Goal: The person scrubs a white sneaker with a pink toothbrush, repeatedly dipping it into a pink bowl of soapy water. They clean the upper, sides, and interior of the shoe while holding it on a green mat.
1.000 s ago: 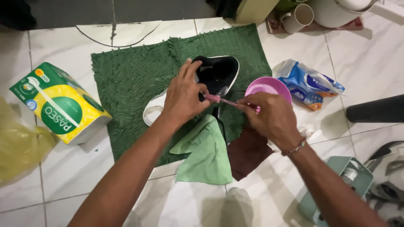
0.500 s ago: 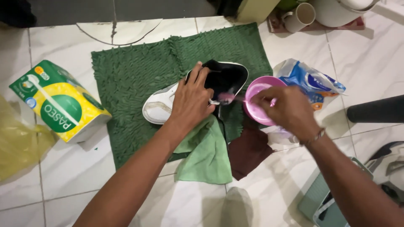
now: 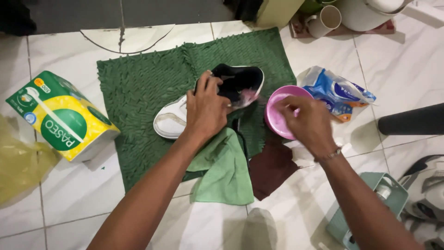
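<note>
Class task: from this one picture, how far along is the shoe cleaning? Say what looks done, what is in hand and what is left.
Done: mat, cloths and pink bowl laid out. In hand: left hand grips the white shoe; right hand is at the bowl, any brush blurred. Left: the toe looks grubby, and the green cloth lies unused.

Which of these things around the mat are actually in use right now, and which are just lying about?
In use:
left hand gripping the white shoe
right hand over the pink bowl, brush blurred
green mat under the shoe

Lying about:
light green cloth
dark red cloth
tissue pack
blue and white pouch
mug
</note>
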